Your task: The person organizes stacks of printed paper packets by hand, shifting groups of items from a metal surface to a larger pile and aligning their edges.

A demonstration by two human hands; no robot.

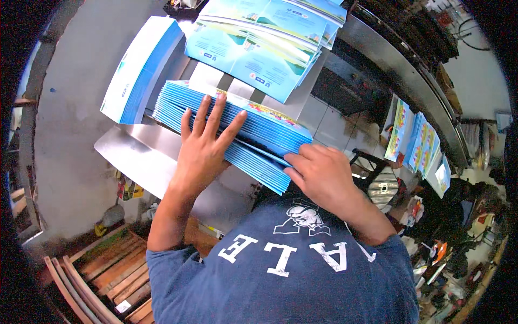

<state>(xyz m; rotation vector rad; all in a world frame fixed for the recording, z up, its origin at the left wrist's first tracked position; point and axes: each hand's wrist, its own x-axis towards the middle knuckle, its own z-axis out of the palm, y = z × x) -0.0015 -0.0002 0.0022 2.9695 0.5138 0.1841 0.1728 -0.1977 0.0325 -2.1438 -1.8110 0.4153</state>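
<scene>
A thick stack of blue folded printed sheets [259, 121] lies in front of me, with a gap splitting its near side into an upper and a lower part. My left hand [208, 129] rests on the edges of the stack, its fingers spread apart and holding nothing. At the stack's right end, my right hand [321, 168] is closed, fingers bent, pinching folded sheets near the gap. Its fingertips are partly hidden by the sheets.
Another stack of blue folded sheets [143, 73] stands at the left by the grey wall. Flat printed sheets [259, 46] are piled beyond on a metal surface. A metal tray [137, 156] juts out at left. Wooden pallets [121, 270] lie lower left; more printed sheets [418, 143] sit at right.
</scene>
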